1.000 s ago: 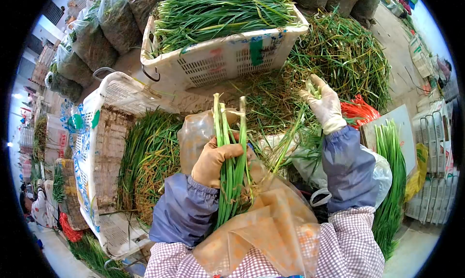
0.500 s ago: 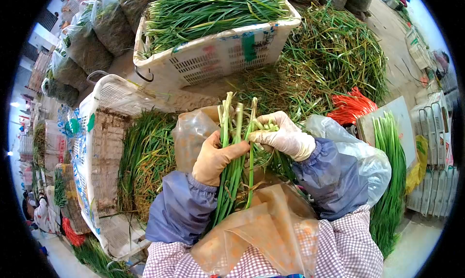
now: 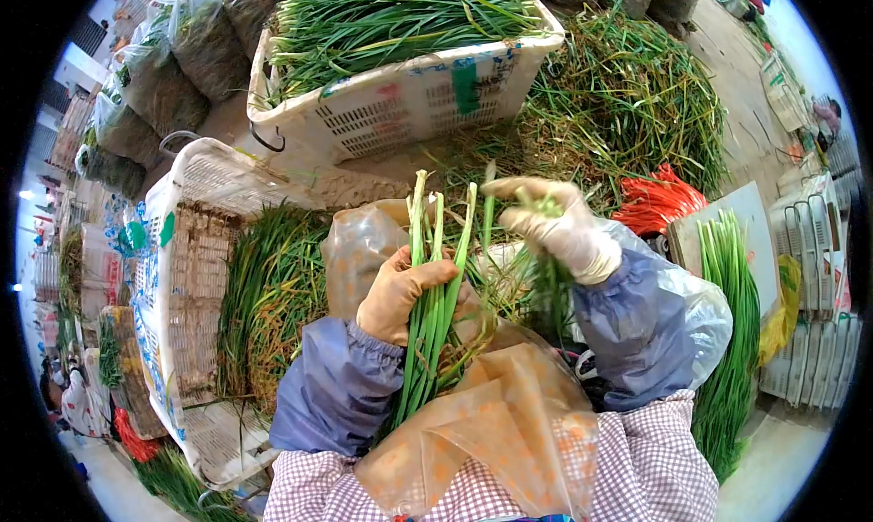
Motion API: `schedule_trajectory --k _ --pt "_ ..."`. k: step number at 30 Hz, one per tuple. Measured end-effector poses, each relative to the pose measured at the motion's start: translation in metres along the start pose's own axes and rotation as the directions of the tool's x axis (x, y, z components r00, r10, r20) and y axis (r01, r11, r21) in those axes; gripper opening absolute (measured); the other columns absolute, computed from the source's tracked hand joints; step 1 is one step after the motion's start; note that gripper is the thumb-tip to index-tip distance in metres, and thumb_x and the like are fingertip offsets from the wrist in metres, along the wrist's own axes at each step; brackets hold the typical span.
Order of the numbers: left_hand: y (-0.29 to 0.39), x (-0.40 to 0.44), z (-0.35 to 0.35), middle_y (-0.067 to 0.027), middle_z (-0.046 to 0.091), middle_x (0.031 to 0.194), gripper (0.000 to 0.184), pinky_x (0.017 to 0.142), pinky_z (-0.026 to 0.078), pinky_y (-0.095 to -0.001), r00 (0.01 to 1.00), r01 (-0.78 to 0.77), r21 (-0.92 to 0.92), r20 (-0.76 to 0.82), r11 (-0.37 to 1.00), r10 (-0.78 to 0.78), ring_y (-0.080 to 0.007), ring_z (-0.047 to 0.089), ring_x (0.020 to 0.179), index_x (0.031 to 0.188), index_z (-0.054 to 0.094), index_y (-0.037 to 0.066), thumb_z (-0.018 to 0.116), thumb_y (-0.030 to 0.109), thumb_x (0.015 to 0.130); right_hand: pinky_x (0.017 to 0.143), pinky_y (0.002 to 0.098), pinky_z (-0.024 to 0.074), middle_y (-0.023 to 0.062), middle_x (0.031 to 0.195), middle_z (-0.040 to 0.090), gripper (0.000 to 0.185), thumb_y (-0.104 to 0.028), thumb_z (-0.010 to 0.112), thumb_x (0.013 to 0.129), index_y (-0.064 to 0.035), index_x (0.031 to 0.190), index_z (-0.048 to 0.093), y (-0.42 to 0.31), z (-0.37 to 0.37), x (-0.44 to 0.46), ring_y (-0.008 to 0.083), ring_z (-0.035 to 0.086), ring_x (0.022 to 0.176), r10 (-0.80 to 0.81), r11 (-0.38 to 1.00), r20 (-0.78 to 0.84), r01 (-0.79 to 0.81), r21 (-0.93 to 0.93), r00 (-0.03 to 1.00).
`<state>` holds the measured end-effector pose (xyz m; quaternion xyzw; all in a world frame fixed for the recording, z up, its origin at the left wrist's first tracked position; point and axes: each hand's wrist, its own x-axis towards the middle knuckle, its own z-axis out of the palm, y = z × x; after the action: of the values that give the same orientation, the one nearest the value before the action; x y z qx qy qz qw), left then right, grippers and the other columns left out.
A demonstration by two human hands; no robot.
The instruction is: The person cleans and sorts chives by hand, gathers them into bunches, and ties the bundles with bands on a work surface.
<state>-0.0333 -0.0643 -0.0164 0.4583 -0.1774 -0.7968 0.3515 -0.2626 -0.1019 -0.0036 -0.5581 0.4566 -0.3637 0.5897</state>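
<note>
My left hand (image 3: 406, 295), in a tan glove, is closed round a few green stalks (image 3: 438, 304) whose pale ends point up. To its right is my right hand (image 3: 556, 226), in a pale glove and blurred by motion, with its fingers closed on some green stalks (image 3: 548, 281). A thin stalk (image 3: 487, 226) hangs by its fingertips, between the two hands. An orange-patterned plastic sheet (image 3: 491, 413) covers my lap below the hands.
A white crate (image 3: 409, 95) full of green stalks stands ahead. Another crate (image 3: 164, 313) with leafy stalks is at left. Loose leaves (image 3: 637, 113) are heaped behind my right hand, near red strips (image 3: 659, 199). A long green bundle (image 3: 727, 331) lies on a board at right.
My right hand came in from the right to the stalks in my left hand, then moved back a little to the right with a thin stalk. My left hand has kept its hold.
</note>
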Motion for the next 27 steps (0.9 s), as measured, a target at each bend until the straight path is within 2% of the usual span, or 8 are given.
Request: schedule_trajectory --k 1,5,8,10,14,19,22,27 --pt "-0.001 0.000 0.002 -0.0070 0.061 0.081 0.025 0.057 0.056 -0.0321 0.999 0.025 -0.044 0.042 0.999 -0.024 -0.0207 0.063 0.063 0.102 0.055 0.004 0.066 0.002 0.079 0.045 0.0184 0.0332 -0.0010 0.079 0.062 0.035 -0.011 0.068 0.083 -0.0045 0.116 0.061 -0.002 0.013 -0.004 0.0021 0.043 0.050 0.086 0.963 0.062 -0.099 0.252 0.994" --pt "-0.005 0.005 -0.006 -0.0079 0.062 0.083 0.021 0.056 0.057 -0.0329 0.989 0.088 -0.085 0.128 0.993 -0.077 -0.0192 0.062 0.062 0.101 0.055 0.003 0.063 0.003 0.082 0.046 0.0205 0.0343 0.0017 0.066 0.058 0.025 -0.015 0.069 0.082 0.0006 0.101 0.065 0.023 0.026 0.005 0.0054 0.046 0.050 0.093 0.862 0.253 -0.205 0.463 0.963" --pt "-0.005 0.003 -0.009 -0.0077 0.062 0.085 0.022 0.057 0.058 -0.0329 0.975 0.143 -0.115 0.187 0.983 -0.120 -0.0188 0.064 0.067 0.104 0.055 0.003 0.062 0.004 0.084 0.046 0.0209 0.0346 0.0009 0.064 0.058 0.019 -0.016 0.069 0.082 -0.0003 0.092 0.067 0.024 0.035 0.005 0.0060 0.047 0.050 0.062 0.915 0.147 -0.115 0.387 0.987" --pt "-0.001 -0.005 0.003 -0.0073 0.062 0.086 0.024 0.058 0.058 -0.0327 0.998 0.059 -0.040 0.038 0.998 -0.057 -0.0182 0.064 0.067 0.107 0.054 0.003 0.063 0.006 0.085 0.046 0.0214 0.0347 0.0002 0.064 0.057 0.016 -0.016 0.069 0.083 -0.0006 0.087 0.067 0.025 0.034 0.005 0.0061 0.047 0.050 0.139 0.928 0.109 -0.168 0.333 0.984" --pt "-0.009 -0.003 0.007 -0.0070 0.060 0.085 0.025 0.055 0.053 -0.0321 0.991 -0.056 0.023 0.126 0.998 0.052 -0.0188 0.061 0.065 0.105 0.054 0.003 0.066 0.006 0.083 0.046 0.0216 0.0374 -0.0011 0.065 0.059 0.012 -0.012 0.069 0.081 -0.0018 0.087 0.067 0.022 0.028 0.004 0.0056 0.049 0.050 0.161 0.948 0.082 -0.177 0.265 0.984" --pt "-0.002 -0.010 -0.005 -0.0138 0.059 0.085 0.024 0.055 0.050 -0.0342 0.990 0.105 -0.142 0.109 0.984 -0.090 -0.0238 0.059 0.065 0.102 0.050 0.005 0.064 0.003 0.083 0.040 0.0232 0.0365 0.0000 0.052 0.052 0.009 -0.012 0.066 0.082 -0.0027 0.085 0.065 0.031 -0.023 0.014 0.0084 0.045 0.041 0.112 0.846 -0.446 0.150 0.511 0.888" --pt "-0.004 -0.006 -0.006 -0.0111 0.058 0.083 0.024 0.053 0.050 -0.0350 0.989 0.114 -0.160 0.110 0.980 -0.098 -0.0249 0.059 0.064 0.101 0.052 0.009 0.067 0.008 0.081 0.041 0.0210 0.0367 -0.0019 0.058 0.055 0.018 -0.010 0.065 0.084 -0.0012 0.100 0.066 0.017 -0.010 0.001 0.0063 0.048 0.046 0.083 0.958 -0.187 -0.027 0.285 0.979" --pt "-0.008 -0.003 0.002 -0.0112 0.058 0.082 0.029 0.054 0.050 -0.0333 0.984 0.121 -0.126 0.143 0.985 -0.103 -0.0222 0.058 0.064 0.104 0.051 0.008 0.066 0.007 0.080 0.043 0.0206 0.0382 -0.0013 0.062 0.058 0.017 -0.010 0.068 0.082 -0.0025 0.097 0.067 0.021 0.032 -0.007 0.0062 0.049 0.046 0.151 0.888 0.083 -0.172 0.425 0.985"
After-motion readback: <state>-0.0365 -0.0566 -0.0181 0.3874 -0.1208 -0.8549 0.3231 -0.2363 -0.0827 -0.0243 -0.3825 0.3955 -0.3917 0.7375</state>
